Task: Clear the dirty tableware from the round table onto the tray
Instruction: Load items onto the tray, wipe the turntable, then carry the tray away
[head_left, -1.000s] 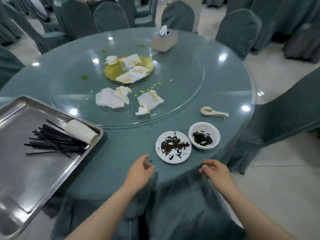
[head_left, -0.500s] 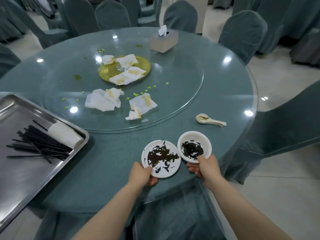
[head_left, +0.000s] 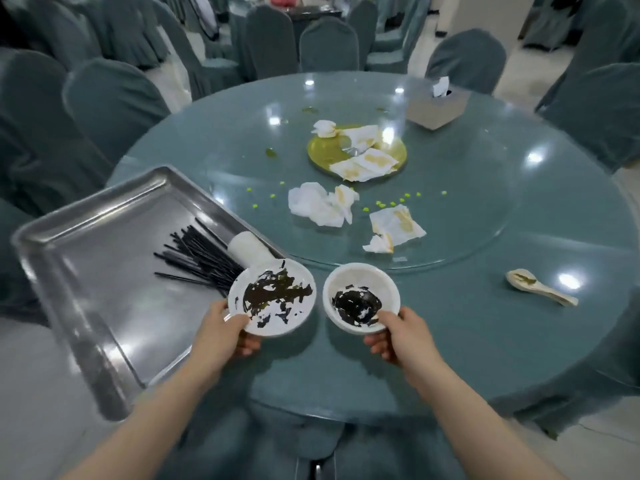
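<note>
My left hand [head_left: 221, 336] pinches the near rim of a white plate [head_left: 273, 296] smeared with dark sauce, lifted over the right edge of the steel tray [head_left: 104, 306]. My right hand [head_left: 398, 337] grips a white bowl [head_left: 360, 296] with dark residue, held above the table near its front edge. On the tray lie several black chopsticks [head_left: 197, 258] and a white cup [head_left: 247, 249] on its side. A white spoon [head_left: 540, 289] lies on the table at the right.
The round table [head_left: 485, 341] carries a glass turntable [head_left: 467, 202] with crumpled napkins [head_left: 322, 202], green peas, a yellow plate [head_left: 323, 152] and a tissue box [head_left: 436, 109]. Covered chairs [head_left: 110, 105] ring the table.
Both hands reached the plate and bowl, took hold of them and lifted them off the table, carrying them left towards the tray. My view has swung left.
</note>
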Tool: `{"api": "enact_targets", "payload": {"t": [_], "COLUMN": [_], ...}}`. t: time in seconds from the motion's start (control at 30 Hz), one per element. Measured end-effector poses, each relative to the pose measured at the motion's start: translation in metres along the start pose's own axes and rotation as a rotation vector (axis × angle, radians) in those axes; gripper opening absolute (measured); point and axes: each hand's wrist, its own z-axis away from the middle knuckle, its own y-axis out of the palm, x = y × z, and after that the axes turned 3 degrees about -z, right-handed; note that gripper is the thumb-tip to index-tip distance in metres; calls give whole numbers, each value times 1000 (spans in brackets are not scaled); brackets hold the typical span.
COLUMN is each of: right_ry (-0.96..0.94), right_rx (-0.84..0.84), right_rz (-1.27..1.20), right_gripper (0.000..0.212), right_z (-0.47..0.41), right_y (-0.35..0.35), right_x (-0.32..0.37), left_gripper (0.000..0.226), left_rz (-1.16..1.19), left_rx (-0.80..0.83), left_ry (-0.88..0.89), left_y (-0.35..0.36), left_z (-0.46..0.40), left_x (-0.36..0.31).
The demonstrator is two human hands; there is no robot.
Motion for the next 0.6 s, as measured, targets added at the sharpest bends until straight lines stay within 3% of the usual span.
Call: {"api": "enact_targets", "payload": {"t": [0.27,0.47,0.6], "right_ry": [25,125,172], "right_rx": [185,321,281], "right_rz": [19,53,118], "right_gripper": [15,19,20], "right_z": [9,2,-7], "right_y": [136,230,268], "right_x": [9,3,-1], "left_gripper": [47,27,23], "left_rz": [125,61,67], "left_rx": [-150,-200,-200], "left_ry": [-96,-125,-146], "left_y": [-128,-178,-190], "left_z": [-24,-49,-65], "left_x": [40,65,69]}}
